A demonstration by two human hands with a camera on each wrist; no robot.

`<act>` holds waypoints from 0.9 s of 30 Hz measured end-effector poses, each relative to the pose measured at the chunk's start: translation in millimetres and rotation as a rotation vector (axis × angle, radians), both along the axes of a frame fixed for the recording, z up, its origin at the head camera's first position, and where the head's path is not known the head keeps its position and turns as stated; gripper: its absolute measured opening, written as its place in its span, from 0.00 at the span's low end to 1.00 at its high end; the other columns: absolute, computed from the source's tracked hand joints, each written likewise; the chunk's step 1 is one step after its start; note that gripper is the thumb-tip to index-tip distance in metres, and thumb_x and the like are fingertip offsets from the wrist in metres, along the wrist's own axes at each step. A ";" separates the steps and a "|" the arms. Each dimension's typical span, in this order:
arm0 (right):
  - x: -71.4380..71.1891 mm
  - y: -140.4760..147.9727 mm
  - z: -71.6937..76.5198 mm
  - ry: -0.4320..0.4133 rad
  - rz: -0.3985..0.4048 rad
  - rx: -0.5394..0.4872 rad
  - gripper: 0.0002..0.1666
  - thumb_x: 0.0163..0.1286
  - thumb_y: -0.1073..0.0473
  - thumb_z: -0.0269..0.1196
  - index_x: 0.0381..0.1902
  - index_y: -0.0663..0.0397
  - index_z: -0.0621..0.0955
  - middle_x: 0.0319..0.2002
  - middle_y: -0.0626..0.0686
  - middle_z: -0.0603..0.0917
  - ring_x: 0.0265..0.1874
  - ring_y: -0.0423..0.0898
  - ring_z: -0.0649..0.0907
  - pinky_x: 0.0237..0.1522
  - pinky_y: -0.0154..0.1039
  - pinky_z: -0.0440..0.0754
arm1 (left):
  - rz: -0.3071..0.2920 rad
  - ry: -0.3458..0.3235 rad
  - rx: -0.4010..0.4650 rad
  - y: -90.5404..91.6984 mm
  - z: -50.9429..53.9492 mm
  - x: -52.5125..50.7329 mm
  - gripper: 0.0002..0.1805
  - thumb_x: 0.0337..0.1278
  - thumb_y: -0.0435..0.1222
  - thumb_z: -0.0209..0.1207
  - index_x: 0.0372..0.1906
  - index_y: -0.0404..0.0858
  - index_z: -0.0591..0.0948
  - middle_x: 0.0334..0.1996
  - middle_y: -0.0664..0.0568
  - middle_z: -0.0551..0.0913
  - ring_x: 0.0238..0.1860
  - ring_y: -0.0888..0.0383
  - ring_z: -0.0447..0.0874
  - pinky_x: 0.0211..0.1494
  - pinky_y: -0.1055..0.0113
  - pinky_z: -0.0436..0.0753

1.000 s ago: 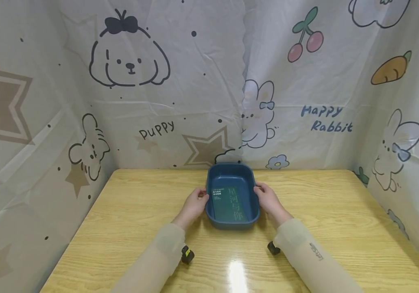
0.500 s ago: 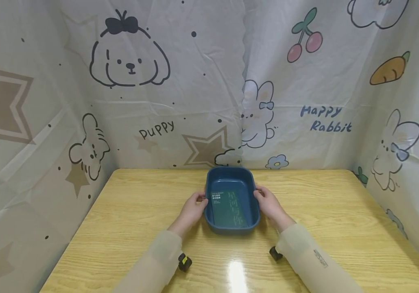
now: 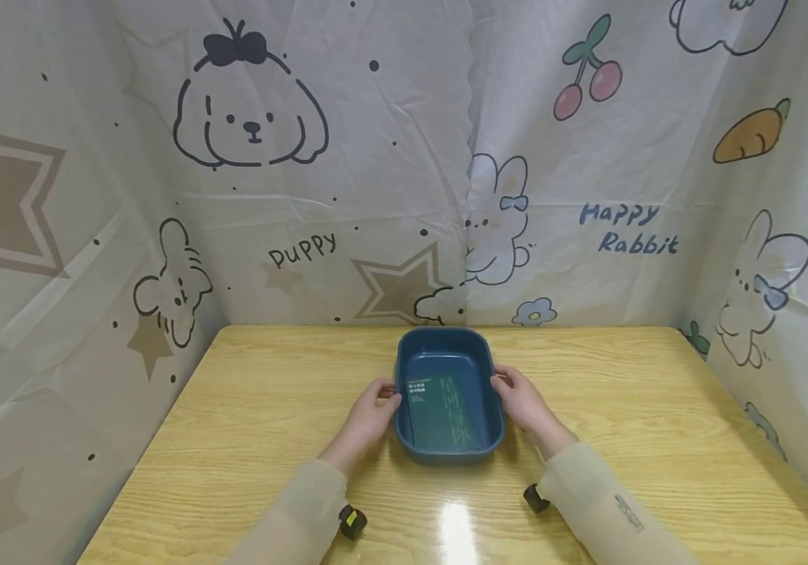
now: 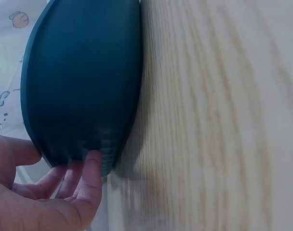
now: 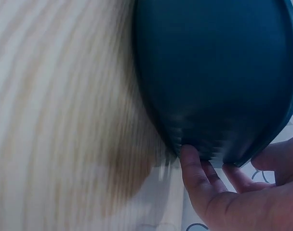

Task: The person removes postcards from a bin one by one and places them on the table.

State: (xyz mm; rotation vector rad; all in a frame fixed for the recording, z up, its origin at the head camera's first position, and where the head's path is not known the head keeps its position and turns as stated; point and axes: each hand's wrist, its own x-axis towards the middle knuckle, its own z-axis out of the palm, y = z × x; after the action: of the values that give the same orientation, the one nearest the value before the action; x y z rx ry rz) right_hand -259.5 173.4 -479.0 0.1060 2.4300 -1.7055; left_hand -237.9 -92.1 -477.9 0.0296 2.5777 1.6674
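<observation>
Two pale sleeves [image 3: 291, 512], each with a black wrist device [image 3: 352, 523], lie nearest, over the counter [image 3: 270, 377]. Beyond them, the left grip [image 3: 369, 416] and right grip [image 3: 527, 404] are clamped on a blue bin [image 3: 478, 388], thumbs at its rim and fingers against its outer walls. Progress, as judged: a green booklet [image 3: 439, 416] is already inside, lying near-left; letting go of the bin appears outstanding. Position: the bin sits between the grips, touching both; base contact with the counter not confirmed. Far side: a printed curtain [image 3: 390, 188] behind the counter's edge.

Head view faces fwd/down from above; L/R wrist views, close-up, share blue tub [image 3: 444, 343].
</observation>
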 end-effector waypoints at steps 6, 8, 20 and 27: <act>9.0 1.2 2.6 -0.015 0.006 -0.008 0.28 0.85 0.57 0.45 0.77 0.64 0.63 0.73 0.70 0.69 0.70 0.64 0.74 0.63 0.53 0.80 | -0.009 0.001 -0.001 0.1 1.0 7.6 0.16 0.76 0.33 0.53 0.61 0.30 0.76 0.55 0.36 0.81 0.56 0.43 0.81 0.60 0.49 0.82; 11.5 1.6 2.5 -0.016 0.006 -0.004 0.28 0.85 0.57 0.45 0.76 0.64 0.64 0.73 0.70 0.69 0.70 0.64 0.74 0.63 0.52 0.80 | -0.012 0.004 -0.001 0.0 1.0 10.4 0.16 0.76 0.33 0.53 0.61 0.30 0.76 0.55 0.36 0.80 0.56 0.43 0.81 0.60 0.49 0.82; 25.2 2.7 -1.5 -0.004 0.019 -0.018 0.28 0.85 0.58 0.47 0.76 0.64 0.64 0.72 0.70 0.70 0.69 0.64 0.75 0.64 0.53 0.80 | -0.041 0.001 -0.003 -6.2 -2.7 25.0 0.18 0.76 0.34 0.54 0.63 0.30 0.75 0.55 0.36 0.80 0.52 0.46 0.83 0.54 0.53 0.84; 32.6 3.5 -0.7 -0.012 0.049 -0.063 0.29 0.85 0.59 0.46 0.76 0.67 0.62 0.73 0.72 0.68 0.71 0.67 0.72 0.68 0.60 0.77 | -0.054 -0.007 0.012 -8.1 -0.7 33.4 0.19 0.76 0.34 0.54 0.64 0.29 0.74 0.55 0.37 0.79 0.47 0.50 0.84 0.47 0.59 0.85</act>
State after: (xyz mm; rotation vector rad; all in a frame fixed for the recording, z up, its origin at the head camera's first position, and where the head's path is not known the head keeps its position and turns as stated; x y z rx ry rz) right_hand -226.9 176.9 -479.6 0.0477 2.3482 -1.7526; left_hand -204.5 -100.3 -478.5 0.0928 2.5390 1.6611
